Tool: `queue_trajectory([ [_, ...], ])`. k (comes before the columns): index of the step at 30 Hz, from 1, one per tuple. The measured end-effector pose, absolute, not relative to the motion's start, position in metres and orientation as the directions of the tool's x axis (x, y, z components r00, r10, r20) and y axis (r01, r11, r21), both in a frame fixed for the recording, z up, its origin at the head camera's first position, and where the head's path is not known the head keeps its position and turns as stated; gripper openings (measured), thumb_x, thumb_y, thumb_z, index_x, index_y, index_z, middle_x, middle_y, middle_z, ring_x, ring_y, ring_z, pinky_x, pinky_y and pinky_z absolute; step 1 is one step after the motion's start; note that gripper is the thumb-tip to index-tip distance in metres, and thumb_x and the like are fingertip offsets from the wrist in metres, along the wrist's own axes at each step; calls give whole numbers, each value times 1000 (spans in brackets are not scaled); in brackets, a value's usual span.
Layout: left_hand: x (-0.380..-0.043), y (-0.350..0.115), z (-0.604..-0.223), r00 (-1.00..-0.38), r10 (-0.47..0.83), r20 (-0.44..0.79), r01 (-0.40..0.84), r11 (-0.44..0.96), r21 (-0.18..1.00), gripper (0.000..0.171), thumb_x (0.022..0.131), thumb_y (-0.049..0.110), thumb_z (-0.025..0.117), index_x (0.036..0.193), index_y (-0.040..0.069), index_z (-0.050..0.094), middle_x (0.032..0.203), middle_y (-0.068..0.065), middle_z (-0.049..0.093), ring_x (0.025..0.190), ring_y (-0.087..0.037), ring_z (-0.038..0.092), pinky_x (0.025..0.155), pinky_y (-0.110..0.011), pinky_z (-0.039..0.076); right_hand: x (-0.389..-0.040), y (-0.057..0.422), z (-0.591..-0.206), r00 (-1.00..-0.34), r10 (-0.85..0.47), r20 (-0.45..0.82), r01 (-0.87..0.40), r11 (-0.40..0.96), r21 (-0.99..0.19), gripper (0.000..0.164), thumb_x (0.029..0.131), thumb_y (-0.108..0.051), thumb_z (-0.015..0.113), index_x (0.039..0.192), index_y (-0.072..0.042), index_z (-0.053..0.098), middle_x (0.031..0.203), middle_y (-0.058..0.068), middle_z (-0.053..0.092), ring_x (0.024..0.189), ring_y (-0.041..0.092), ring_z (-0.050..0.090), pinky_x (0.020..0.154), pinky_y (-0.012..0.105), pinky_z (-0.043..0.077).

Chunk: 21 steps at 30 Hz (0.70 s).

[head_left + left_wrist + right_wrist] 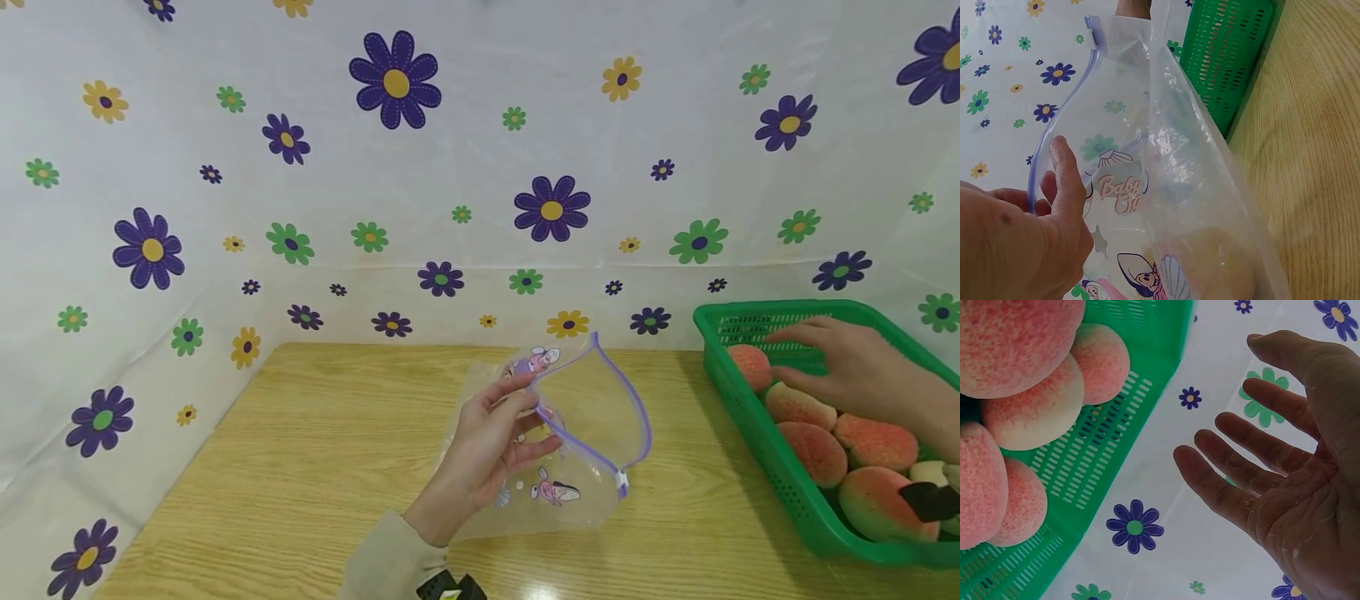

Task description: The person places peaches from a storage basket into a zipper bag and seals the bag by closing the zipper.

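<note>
A clear plastic zip bag with a purple zip edge and cartoon print lies on the wooden table, its mouth spread apart and facing right. My left hand pinches the near-left part of that edge between thumb and fingers. A white slider sits at the mouth's front corner. In the left wrist view, a pale yellowish patch shows through the plastic low down. Over the green basket, my right hand hovers with fingers spread and nothing in it. Several red-and-cream peaches lie in the basket below.
The basket has slotted walls and stands at the table's right side. Behind the wooden table hangs a white flowered sheet, which also covers the left side.
</note>
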State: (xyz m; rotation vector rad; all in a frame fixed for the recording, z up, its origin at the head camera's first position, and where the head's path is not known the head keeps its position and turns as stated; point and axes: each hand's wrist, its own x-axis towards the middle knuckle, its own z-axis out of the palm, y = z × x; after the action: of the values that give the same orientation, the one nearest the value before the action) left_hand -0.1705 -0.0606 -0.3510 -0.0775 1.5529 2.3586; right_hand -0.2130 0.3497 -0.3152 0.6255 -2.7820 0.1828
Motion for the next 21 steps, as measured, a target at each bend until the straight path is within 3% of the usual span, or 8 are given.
queue_trajectory([
  [7, -170, -61, -351, -949, 237, -209, -287, -371, 883, 38, 102, 10, 56, 139, 7, 53, 89, -3, 66, 84, -13, 71, 74, -31, 66, -217, 359, -318, -902, -360, 239, -385, 920, -67, 43, 86, -16, 81, 121, 5, 68, 117, 33, 65, 95, 46, 64, 74, 59, 56],
  [15, -169, -62, -351, -951, 233, -204, -280, -372, 885, 37, 102, 10, 56, 139, 6, 53, 95, -4, 65, 86, -14, 71, 76, -33, 66, -220, 365, -321, -941, -310, 134, -322, 944, -76, 45, 90, -18, 78, 124, 9, 65, 117, 35, 64, 84, 32, 62, 65, 47, 55],
  [21, -169, -62, -351, -950, 236, -204, -282, -369, 885, 36, 103, 10, 55, 139, 7, 53, 97, -3, 64, 87, -14, 71, 76, -33, 65, -223, 371, -326, -953, -299, 56, -303, 948, -96, 47, 91, -22, 76, 124, 9, 64, 116, 33, 65, 83, 29, 62, 63, 43, 54],
])
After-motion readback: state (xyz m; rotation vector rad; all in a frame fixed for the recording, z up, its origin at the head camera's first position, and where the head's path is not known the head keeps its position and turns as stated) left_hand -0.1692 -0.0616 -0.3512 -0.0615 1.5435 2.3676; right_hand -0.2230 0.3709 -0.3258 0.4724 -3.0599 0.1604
